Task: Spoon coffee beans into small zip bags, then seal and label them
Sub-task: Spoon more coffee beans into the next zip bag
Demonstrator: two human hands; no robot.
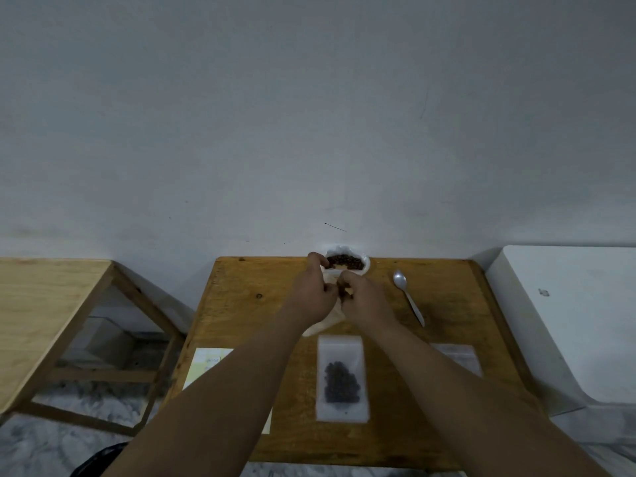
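Note:
Both hands meet over the far middle of the wooden table [247, 325]. My left hand [311, 292] and my right hand [361, 297] pinch the top of a small zip bag [325, 323] with a few dark beans showing between the fingers. Just behind them sits a white bag of coffee beans [346, 261], open at the top. A filled zip bag [342, 380] lies flat nearer to me. A metal spoon [407, 294] rests on the table to the right, untouched. A sheet of labels [206, 364] lies at the left, partly under my left forearm.
An empty zip bag [459, 358] lies right of my right forearm. A second wooden table [41, 304] stands to the left across a gap. A white box [568, 321] stands at the right, close to the table's edge. A grey wall rises behind.

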